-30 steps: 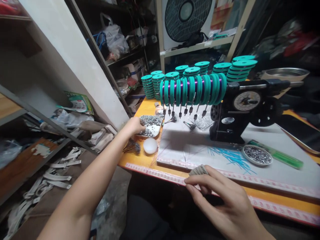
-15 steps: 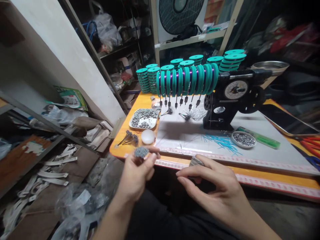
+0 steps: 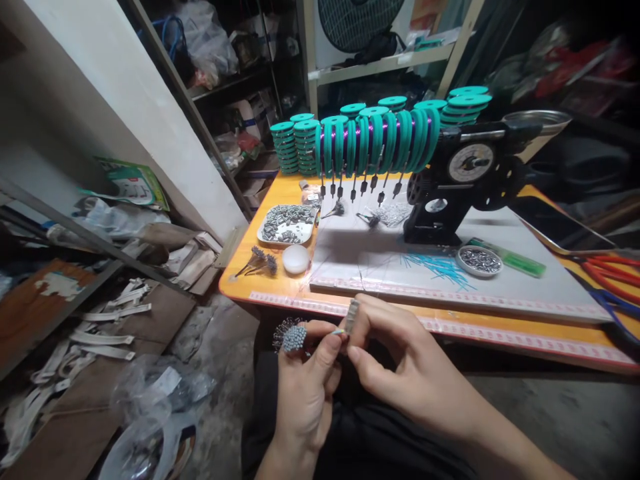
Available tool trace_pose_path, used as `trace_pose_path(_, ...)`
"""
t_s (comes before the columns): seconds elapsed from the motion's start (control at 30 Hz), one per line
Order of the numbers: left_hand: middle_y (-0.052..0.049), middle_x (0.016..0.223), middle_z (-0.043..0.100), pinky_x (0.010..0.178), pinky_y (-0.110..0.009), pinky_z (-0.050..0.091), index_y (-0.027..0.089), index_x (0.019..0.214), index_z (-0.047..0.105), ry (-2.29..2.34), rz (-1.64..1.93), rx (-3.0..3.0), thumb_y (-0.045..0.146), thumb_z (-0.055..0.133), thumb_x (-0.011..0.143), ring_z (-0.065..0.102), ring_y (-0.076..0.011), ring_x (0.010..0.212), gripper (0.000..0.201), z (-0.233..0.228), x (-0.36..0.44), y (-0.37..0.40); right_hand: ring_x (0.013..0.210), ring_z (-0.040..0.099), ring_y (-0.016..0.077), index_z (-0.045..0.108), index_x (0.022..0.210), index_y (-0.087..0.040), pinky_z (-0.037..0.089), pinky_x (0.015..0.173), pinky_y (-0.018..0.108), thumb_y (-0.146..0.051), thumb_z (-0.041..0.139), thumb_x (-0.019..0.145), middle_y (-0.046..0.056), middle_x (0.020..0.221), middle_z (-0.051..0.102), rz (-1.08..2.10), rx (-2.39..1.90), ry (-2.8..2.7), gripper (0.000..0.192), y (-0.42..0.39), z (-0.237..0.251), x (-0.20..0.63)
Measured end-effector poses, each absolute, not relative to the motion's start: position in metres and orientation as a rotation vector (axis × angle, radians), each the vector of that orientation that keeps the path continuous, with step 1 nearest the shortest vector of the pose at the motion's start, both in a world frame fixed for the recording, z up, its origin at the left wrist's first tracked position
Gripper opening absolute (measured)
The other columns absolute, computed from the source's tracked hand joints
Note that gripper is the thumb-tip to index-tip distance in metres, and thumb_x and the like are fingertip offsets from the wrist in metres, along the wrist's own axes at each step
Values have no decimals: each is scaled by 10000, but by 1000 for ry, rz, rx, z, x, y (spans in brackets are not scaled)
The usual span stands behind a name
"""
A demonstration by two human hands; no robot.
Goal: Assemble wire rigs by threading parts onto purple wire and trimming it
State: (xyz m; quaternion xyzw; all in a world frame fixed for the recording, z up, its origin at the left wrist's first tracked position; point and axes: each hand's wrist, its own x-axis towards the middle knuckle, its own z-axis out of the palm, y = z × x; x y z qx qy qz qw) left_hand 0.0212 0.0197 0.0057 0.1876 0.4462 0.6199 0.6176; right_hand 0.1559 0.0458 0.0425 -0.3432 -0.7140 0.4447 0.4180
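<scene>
My left hand (image 3: 305, 390) is below the table's front edge, holding a tight bunch of small grey metal pieces (image 3: 293, 337). My right hand (image 3: 400, 373) is beside it, fingertips touching the left thumb, pinching a small grey ridged piece (image 3: 352, 316). Both hands are over my dark lap. Behind them on the orange table (image 3: 280, 288) stands a black winding machine (image 3: 465, 183) with a row of teal spools (image 3: 375, 143) wound with purple wire. A tray of grey metal pieces (image 3: 289, 224) lies at the table's left.
Stacks of teal spools (image 3: 293, 148) stand at the back. A white round lid (image 3: 296, 259), a round tin of small parts (image 3: 480, 261), blue strands (image 3: 440, 269), a green tool (image 3: 515, 262) and red pliers (image 3: 607, 270) lie on the table. Cluttered shelves and plastic bags (image 3: 150, 407) are left.
My left hand left the tray with a bunch of grey pieces and came back to my lap. My right hand moved in to meet it. The view tilted down.
</scene>
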Motion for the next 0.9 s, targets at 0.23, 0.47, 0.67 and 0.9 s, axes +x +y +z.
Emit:
trace_pose_path(0.23,5,658,665,398,-96,358,152,727,696,1056,1471,395,330,924,514,539,-38,477,359,8,26,19,718,505,141,469,689,-194,399,644,280,-83,528,797,-5,748,528,1143,-854,-1771,165,46,44,157)
trace_pose_path(0.47,16,719,653,416,-89,377,188,715,717,999,1591,607,268,866,643,540,-27,500,184,3,25,17,705,512,132,460,697,-195,413,633,265,-81,546,800,-7,744,534,1179,-839,-1733,176,48,43,157)
trace_pose_path(0.67,-10,880,662,646,-171,524,223,830,729,1084,1717,1106,135,737,787,653,-106,768,98,-14,16,16,712,516,127,533,752,-188,409,630,269,-141,554,880,-3,768,553,1110,-878,-1769,138,48,43,160)
trace_pose_path(0.9,0,869,627,672,-189,493,242,865,722,1147,1673,1427,84,705,797,625,-106,775,173,-10,8,18,800,577,124,651,910,-209,436,706,265,-177,576,935,2,847,630,995,-897,-1837,85,50,41,167)
